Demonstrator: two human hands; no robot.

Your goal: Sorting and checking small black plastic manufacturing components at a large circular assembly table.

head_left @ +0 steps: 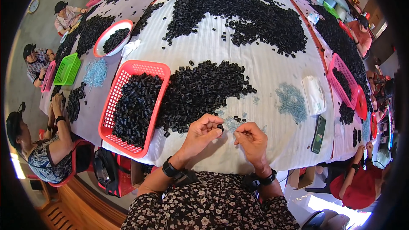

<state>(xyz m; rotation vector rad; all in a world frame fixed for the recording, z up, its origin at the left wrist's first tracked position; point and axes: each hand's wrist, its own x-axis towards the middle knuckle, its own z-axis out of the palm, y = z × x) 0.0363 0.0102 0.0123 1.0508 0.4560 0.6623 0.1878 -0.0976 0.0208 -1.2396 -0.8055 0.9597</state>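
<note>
My left hand [202, 134] pinches a small black plastic piece [220, 127] between thumb and fingers. Close by on the right, my right hand [252, 141] has its fingertips pressed together; whatever they hold is too small to make out. Just beyond both hands lie scattered clear little pieces [232, 122] and a few loose black ones. A large heap of black pieces [200, 89] spreads on the white cloth ahead and to the left. Against it stands a red plastic basket [165, 83] filled with the same black pieces.
A pile of clear pieces [291, 103], a white packet [314, 95] and a phone [318, 134] lie to the right. Farther off is a bigger black heap [238, 10]. A red-rimmed basin [99, 44] and a green basket [68, 69] stand left. People work at both sides.
</note>
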